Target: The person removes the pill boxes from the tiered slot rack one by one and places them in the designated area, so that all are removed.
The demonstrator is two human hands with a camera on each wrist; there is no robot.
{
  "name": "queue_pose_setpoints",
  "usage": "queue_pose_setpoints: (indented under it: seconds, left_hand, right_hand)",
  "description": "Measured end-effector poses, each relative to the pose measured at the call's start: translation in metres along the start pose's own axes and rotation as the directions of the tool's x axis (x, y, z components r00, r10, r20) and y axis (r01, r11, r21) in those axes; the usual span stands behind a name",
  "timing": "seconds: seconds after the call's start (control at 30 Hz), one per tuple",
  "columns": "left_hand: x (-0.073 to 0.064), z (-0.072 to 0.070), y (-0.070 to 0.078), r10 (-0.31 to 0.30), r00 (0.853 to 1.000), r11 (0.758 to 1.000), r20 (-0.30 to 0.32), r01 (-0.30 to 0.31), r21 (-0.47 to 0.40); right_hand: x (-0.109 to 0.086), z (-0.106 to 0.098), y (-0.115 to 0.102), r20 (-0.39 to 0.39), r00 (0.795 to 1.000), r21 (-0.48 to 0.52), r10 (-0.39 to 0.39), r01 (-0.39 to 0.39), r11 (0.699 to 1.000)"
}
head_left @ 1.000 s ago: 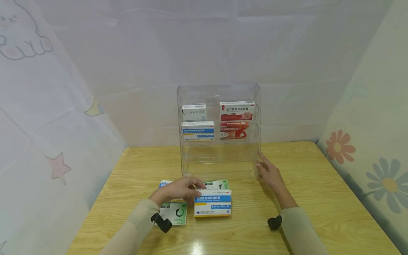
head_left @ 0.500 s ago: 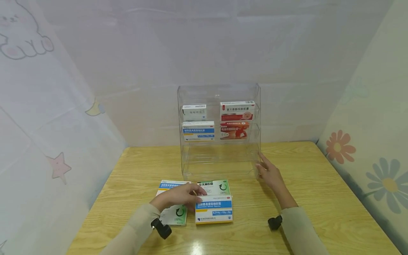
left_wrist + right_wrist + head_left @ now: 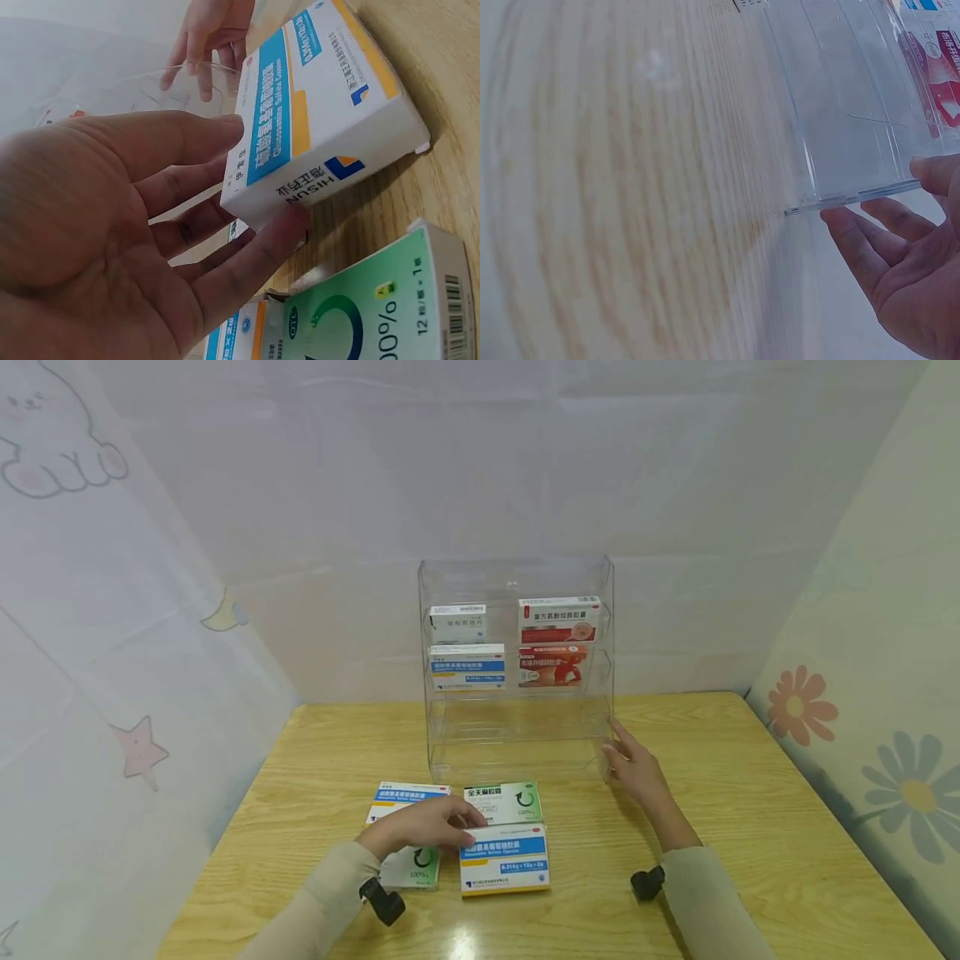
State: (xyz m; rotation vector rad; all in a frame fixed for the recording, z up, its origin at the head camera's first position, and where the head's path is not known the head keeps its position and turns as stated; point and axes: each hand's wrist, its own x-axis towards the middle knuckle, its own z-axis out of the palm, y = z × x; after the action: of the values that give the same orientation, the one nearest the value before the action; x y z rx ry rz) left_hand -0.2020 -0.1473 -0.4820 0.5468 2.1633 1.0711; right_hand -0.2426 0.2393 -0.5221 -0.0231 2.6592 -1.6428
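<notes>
My left hand point(image 3: 427, 827) pinches the left end of a blue, white and yellow medicine box point(image 3: 506, 862), its thumb on the upper edge and fingers against the end and underside in the left wrist view. Whether that box touches the table fully, I cannot tell. Behind it lies a green and white medicine box point(image 3: 517, 800). Partly under my left hand are another green box point(image 3: 417, 868) and a second blue and white box point(image 3: 397, 793). My right hand point(image 3: 637, 777) holds the right side panel of a clear tiered display rack point(image 3: 517, 760), thumb on one face and fingers on the other.
Upper tiers of the rack hold a white box point(image 3: 457, 625), a blue and white box point(image 3: 467, 668), a red and white box point(image 3: 558, 622) and a red box point(image 3: 552, 667). A wooden table point(image 3: 757, 827) lies beneath, with curtain walls behind and at both sides.
My left hand has drawn the blue and white box toward me, slightly right, uncovering more of the green box behind it. My right hand stays at the rack's side.
</notes>
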Motion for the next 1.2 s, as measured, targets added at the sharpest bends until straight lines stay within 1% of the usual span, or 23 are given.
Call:
queue_pose_setpoints:
  seconds: [0.1, 0.17, 0.3, 0.43, 0.57, 0.63, 0.77, 0.9, 0.97, 1.03, 1.1, 1.2]
  left_hand:
    - [0.0, -0.001, 0.001, 0.012, 1.0, 0.997, -0.01, -0.011, 0.077]
    - [0.001, -0.002, 0.003, 0.023, 1.0, 0.993, -0.011, -0.021, 0.113]
    - [0.001, -0.002, 0.007, 0.047, 0.999, 0.992, -0.004, -0.046, 0.117]
    - [0.001, -0.005, 0.011, 0.096, 0.995, 0.981, -0.037, -0.088, 0.172]
    - [0.002, -0.013, 0.014, 0.133, 0.987, 0.967, -0.09, -0.109, 0.232]
    - [0.001, -0.017, 0.015, 0.138, 0.984, 0.963, -0.109, -0.107, 0.248]
    - [0.001, -0.028, 0.02, 0.165, 0.977, 0.958, -0.137, -0.125, 0.259]
    - [-0.002, -0.039, 0.027, 0.186, 0.97, 0.957, -0.159, -0.142, 0.252]
    - [-0.003, -0.046, 0.031, 0.202, 0.962, 0.957, -0.181, -0.155, 0.247]
    - [-0.004, -0.054, 0.035, 0.228, 0.951, 0.952, -0.209, -0.172, 0.254]
    - [-0.005, -0.061, 0.04, 0.258, 0.934, 0.947, -0.245, -0.194, 0.258]
    - [-0.005, -0.073, 0.047, 0.301, 0.904, 0.936, -0.303, -0.218, 0.278]
  right_hand:
    - [0.0, 0.0, 0.0, -0.003, 1.0, 0.003, -0.005, 0.005, 1.0]
    - [0.001, 0.0, 0.0, -0.006, 1.0, 0.003, -0.005, 0.005, 1.0]
    - [0.001, 0.001, 0.0, -0.008, 1.0, -0.002, -0.001, 0.001, 1.0]
    - [0.001, 0.001, -0.001, -0.01, 1.0, -0.004, 0.001, -0.001, 1.0]
    - [0.0, 0.001, -0.002, -0.012, 1.0, -0.009, -0.003, 0.003, 1.0]
    - [0.0, 0.001, -0.002, -0.009, 1.0, -0.014, -0.009, 0.009, 1.0]
    - [0.0, 0.001, -0.002, -0.009, 1.0, -0.01, -0.009, 0.009, 1.0]
    - [0.001, 0.001, -0.001, -0.01, 1.0, -0.008, -0.003, 0.003, 1.0]
    - [0.001, 0.001, -0.001, -0.009, 1.0, -0.009, 0.004, -0.004, 1.0]
    - [0.0, 0.001, -0.001, -0.008, 1.0, -0.015, 0.01, -0.01, 1.0]
    - [0.0, 0.0, -0.002, -0.008, 1.0, -0.016, 0.015, -0.015, 1.0]
    - [-0.001, -0.001, -0.001, -0.007, 1.0, -0.016, 0.017, -0.017, 1.0]
